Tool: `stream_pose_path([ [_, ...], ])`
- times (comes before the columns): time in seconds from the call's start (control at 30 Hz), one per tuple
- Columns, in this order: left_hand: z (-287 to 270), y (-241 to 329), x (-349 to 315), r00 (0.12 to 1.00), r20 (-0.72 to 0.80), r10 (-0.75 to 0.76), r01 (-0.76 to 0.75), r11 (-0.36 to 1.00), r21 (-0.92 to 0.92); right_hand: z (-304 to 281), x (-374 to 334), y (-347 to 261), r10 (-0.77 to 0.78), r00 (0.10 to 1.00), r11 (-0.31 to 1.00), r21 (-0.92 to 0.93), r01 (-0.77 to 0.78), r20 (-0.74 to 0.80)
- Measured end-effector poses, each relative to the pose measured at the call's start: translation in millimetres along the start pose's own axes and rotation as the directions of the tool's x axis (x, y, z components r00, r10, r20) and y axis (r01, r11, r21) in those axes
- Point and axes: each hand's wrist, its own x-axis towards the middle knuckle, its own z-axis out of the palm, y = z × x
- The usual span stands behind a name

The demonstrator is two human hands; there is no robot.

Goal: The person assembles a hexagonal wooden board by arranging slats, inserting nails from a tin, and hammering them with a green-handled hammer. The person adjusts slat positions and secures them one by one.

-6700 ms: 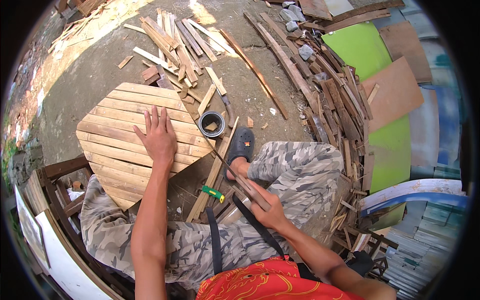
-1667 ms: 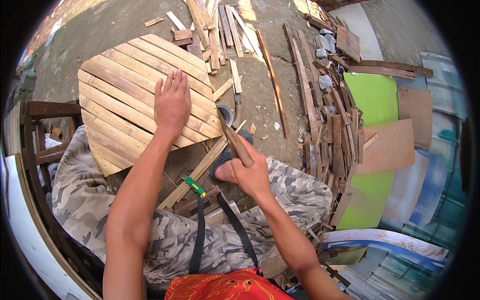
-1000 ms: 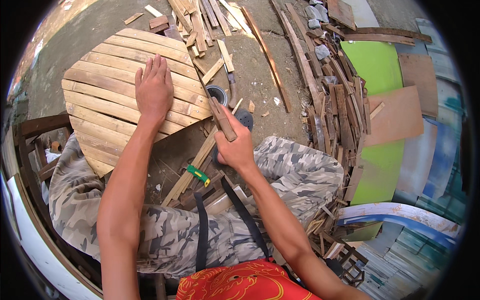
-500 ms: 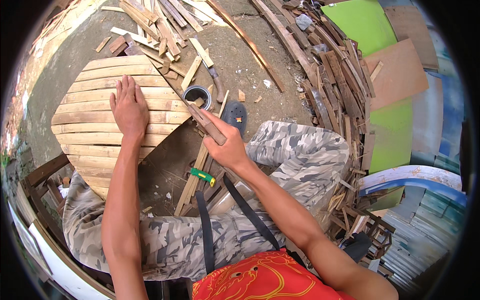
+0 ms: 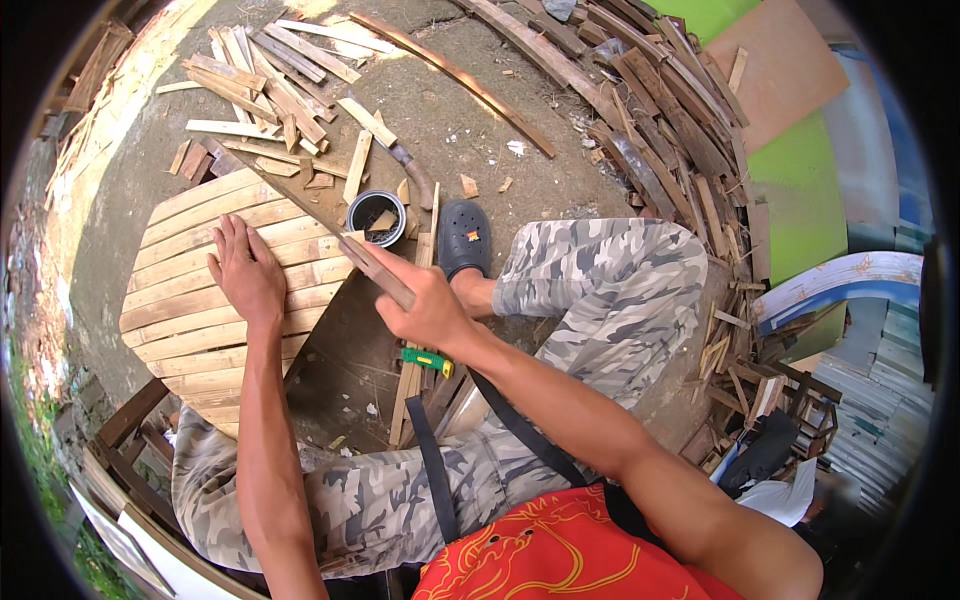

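My left hand (image 5: 250,272) lies flat, fingers stretched, on a panel of pale wooden slats (image 5: 185,310) with angled edges. The panel rests by my left knee. Closed around a wooden handle (image 5: 382,274), my right hand (image 5: 428,308) holds a long-bladed tool. Its thin dark blade reaches up and left along the panel's right edge; seen nearly edge-on, its exact kind is unclear. Just beyond the right hand stands a dark bucket (image 5: 376,193) with wood scraps in it. A green and yellow handled tool (image 5: 427,361) lies below that hand on wooden strips.
Loose offcuts (image 5: 270,85) lie scattered on the ground ahead. A second tool with a wooden handle (image 5: 420,185) is beside the bucket. Stacked boards (image 5: 660,120) line the right, before green sheets (image 5: 800,190). My shod foot (image 5: 465,238) is right of the bucket.
The view has shifted. The slatted panel has turned, its slats slanting more, and sits closer to me with my left hand still on it. My right hand keeps its hold on the tool.
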Motion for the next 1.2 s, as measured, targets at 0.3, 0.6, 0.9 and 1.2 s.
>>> stream_pose_path([
  [0.3, 0.7, 1.5, 3.3, 1.000, 0.004, -0.019, 0.019, 0.999, -0.029, -105.5, -182.8, -58.2, 0.267, 0.953, 0.948, -0.219, -0.232, 0.144],
  [0.6, -2.7, 1.2, 4.8, 1.000, -0.015, -0.007, 0.007, 1.000, -0.003, 11.6, 51.4, -9.7, 0.188, 0.980, 0.977, -0.113, -0.180, 0.070],
  [0.9, 2.3, -1.5, -2.8, 1.000, -0.022, -0.020, 0.019, 0.999, -0.029, -130.8, -174.1, -129.4, 0.344, 0.905, 0.927, -0.242, -0.286, 0.250],
  [1.2, -5.9, 0.5, 7.1, 0.999, -0.013, -0.035, 0.035, 0.999, -0.029, -2.2, 62.7, -20.4, 0.217, 0.966, 0.971, -0.134, -0.198, 0.143],
])
